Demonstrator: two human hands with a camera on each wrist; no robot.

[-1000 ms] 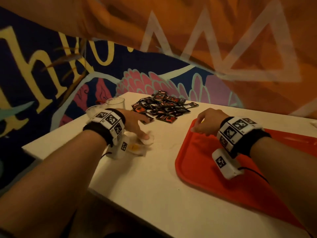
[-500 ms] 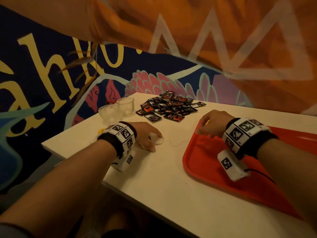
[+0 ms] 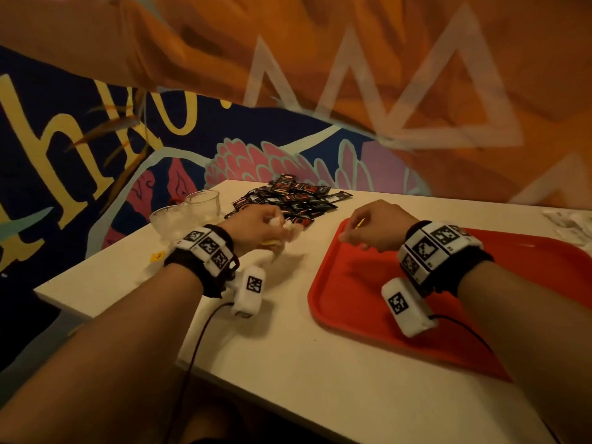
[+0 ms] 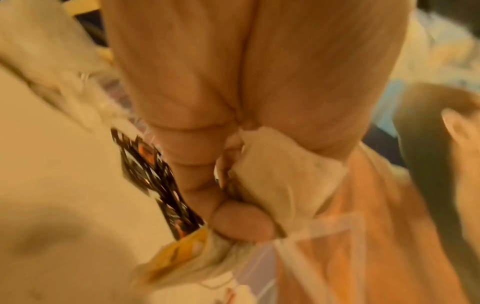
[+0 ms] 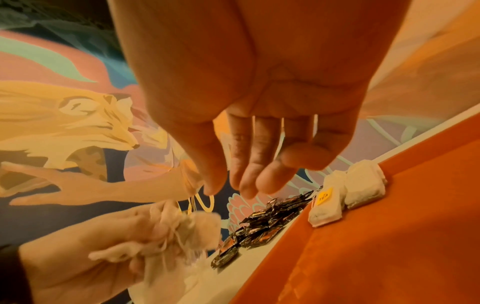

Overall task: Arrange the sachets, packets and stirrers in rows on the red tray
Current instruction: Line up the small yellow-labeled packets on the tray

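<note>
- Most of the white table (image 3: 320, 363) is taken up by the red tray (image 3: 368, 302), with only a few tea bags (image 5: 345, 195) laid at its far left corner so far.
- Loads of dark sachets (image 3: 298, 200) are still heaped on the table behind the hands, well off the tray.
- Two clear cups (image 3: 192, 209) are parked near the table's left edge, easily clipped by an elbow.
- Left hand (image 3: 256, 227): fingers are curled tight around a bunch of tea bags (image 4: 283, 179); strings look tangled, so extras could get dragged out and dropped.
- Right hand (image 3: 378, 224): held loosely open over the tray corner, nothing gripped.
</note>
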